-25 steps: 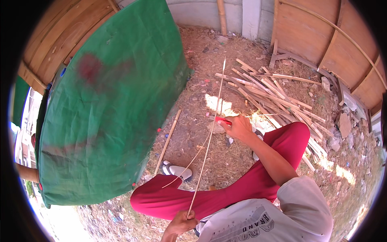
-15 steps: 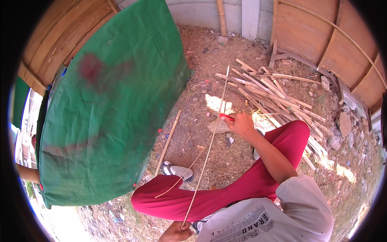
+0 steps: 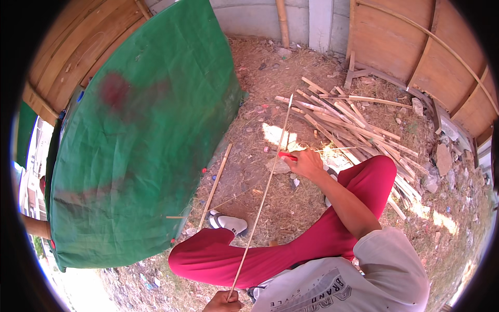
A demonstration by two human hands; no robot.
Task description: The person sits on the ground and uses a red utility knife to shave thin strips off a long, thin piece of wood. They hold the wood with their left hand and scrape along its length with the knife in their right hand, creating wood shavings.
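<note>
1. Left hand point(image 3: 224, 300): found at the lower edge. The fingers are curled closed around the near end of a pale strip point(image 3: 260, 208); no gap is seen between fingers and strip. The undersides of the fingers are hidden.

2. Pale strip: held at a slant, its near end in the left hand and its pointed far end up and to the right, over bare ground. The left leg of the red trousers point(image 3: 208, 260) is crossed by it.

3. Right hand point(image 3: 304, 162): placed beyond the lap. The fingers are clenched on a red tool point(image 3: 287, 155), which projects toward the strip. Whether the strip is touched by the tool or the fingertips cannot be told.

4. Surroundings: a heap of split sticks point(image 3: 358, 122) is noted beyond the right hand. A single stick point(image 3: 215, 182) is laid on the ground beside the green sheet point(image 3: 140, 135). A thin sliver point(image 3: 178, 217) is seen before the sheet's lower edge; whether it is supported cannot be determined.
</note>
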